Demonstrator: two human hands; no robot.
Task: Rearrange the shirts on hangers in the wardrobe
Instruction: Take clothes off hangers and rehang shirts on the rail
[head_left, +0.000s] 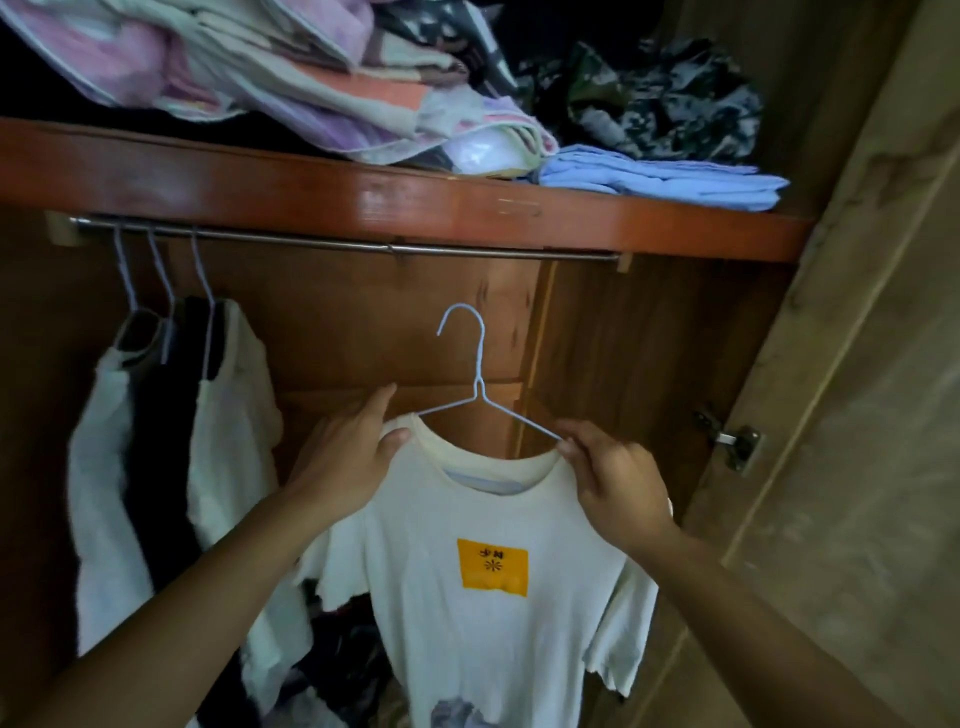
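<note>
- A cream T-shirt (467, 597) with an orange patch hung on a pale wire hanger (475, 384), held below the rail (337, 241), its hook clear of the rail.
- The left hand (343, 462) gripped the shirt's left shoulder, fingers curled round the cloth by the collar.
- The right hand (608, 473) pinched the hanger's wire arm at the collar's right edge.
- Three shirts on hangers (166, 415) hung bunched at the rail's left end, well apart from the held shirt.
- The shelf (415, 200) above carried folded bedding (270, 78), a dark patterned bundle (660, 98) and folded blue cloth (660, 179).
- Dark clothes (343, 660) were heaped low behind the shirt.
- The wardrobe door (857, 415) stood open on the right.
</note>
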